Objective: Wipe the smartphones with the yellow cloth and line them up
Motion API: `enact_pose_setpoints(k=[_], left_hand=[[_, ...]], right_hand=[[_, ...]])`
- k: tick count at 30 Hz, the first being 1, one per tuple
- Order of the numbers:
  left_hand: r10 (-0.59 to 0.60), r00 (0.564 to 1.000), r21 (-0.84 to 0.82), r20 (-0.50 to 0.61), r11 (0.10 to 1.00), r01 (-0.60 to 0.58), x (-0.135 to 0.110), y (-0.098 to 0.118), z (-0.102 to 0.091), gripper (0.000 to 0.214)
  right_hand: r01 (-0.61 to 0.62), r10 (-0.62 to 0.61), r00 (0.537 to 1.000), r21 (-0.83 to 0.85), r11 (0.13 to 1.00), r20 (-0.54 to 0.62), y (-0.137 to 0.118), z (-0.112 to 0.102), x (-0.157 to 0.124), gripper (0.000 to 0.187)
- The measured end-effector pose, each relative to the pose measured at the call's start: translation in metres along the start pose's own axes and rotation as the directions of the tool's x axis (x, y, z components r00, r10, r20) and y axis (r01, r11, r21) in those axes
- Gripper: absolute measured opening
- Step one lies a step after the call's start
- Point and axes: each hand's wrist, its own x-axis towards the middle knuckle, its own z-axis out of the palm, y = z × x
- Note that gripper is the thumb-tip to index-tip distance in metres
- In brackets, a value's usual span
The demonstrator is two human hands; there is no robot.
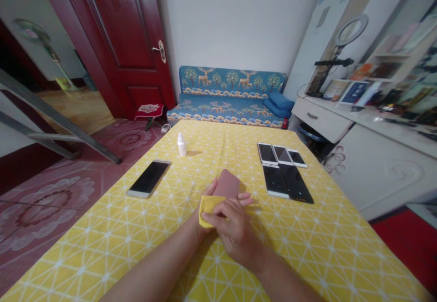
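Observation:
A pinkish phone [226, 183], its plain back facing up, rests in my left hand [207, 193]. The left fingers wrap round its edges, and some fingertips show on the right side. In my right hand [235, 229] is a folded yellow cloth [209, 208], pinched between thumb and fingers and pressed on the lower part of the phone. Cloth and right hand hide the phone's near end. To the left lies another phone [150, 178], dark screen up. Beyond it a small white dropper bottle [182, 145] stands upright.
Several phones, among them a large black one [295, 183], lie grouped on the right of the yellow patterned tablecloth [136, 247]. A blue sofa [232, 97] stands past the far edge. On the right is a white dresser [385, 156] with a ring light [351, 30].

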Motion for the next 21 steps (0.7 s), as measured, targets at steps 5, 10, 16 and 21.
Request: enact_pose_setpoints(k=[5,10,16,21], left_hand=[[-0.001,0.999,-0.064,-0.035,0.998,-0.002,0.001,-0.015,0.006,0.027],[-0.327,0.901,-0.214,0.284,0.895,0.392,0.01,0.01,0.02,0.042],[-0.346,0.817,-0.26,0.461,0.828,0.497,0.008,0.023,0.022,0.048],[-0.11,0.994,-0.27,-0.023,0.958,0.1,0.018,0.034,0.011,0.033]], right_hand=[[-0.051,0.049,0.996,-0.036,0.998,-0.077,0.013,0.002,-0.002,0.034],[-0.268,0.234,0.938,-0.106,0.958,-0.257,0.04,-0.014,-0.004,0.037],[-0.479,0.426,0.85,-0.119,0.87,-0.309,0.067,-0.028,-0.017,0.038],[-0.544,0.529,0.837,-0.114,0.831,-0.142,0.07,-0.023,-0.023,0.033]])
